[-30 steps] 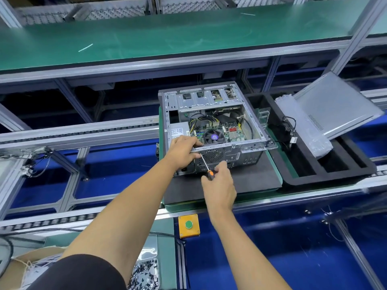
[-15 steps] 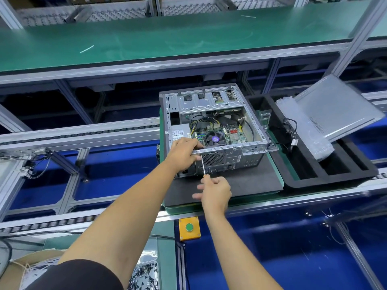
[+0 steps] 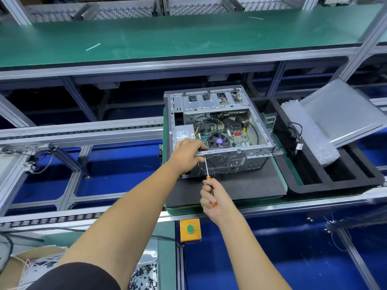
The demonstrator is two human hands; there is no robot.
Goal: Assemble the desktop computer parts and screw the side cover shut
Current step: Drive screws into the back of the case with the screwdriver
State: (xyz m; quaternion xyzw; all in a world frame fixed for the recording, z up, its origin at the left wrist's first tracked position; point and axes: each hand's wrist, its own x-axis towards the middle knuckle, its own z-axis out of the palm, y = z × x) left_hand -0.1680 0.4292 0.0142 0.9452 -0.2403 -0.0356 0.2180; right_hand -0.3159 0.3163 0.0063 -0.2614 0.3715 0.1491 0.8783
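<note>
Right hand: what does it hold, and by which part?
The right hand holds a screwdriver by its orange handle, fingers curled round it; the bare metal shaft points up at the rear panel of the computer case.

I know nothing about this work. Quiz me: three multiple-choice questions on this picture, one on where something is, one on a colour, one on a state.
1. Where is the loose grey side cover?
A. Fitted on the computer case
B. Propped in the black tray to the case's right
C. On the upper green shelf

2. What colour is the round button on the yellow box?
A. Red
B. Blue
C. Green

3. What is the right hand doing?
A. Gripping a screwdriver
B. Resting flat
C. Holding a cable

Answers: 1 B, it leans over the tray. 2 C, it shows green. 3 A, the fingers wrap the orange-handled screwdriver, which points at the computer case.
</note>
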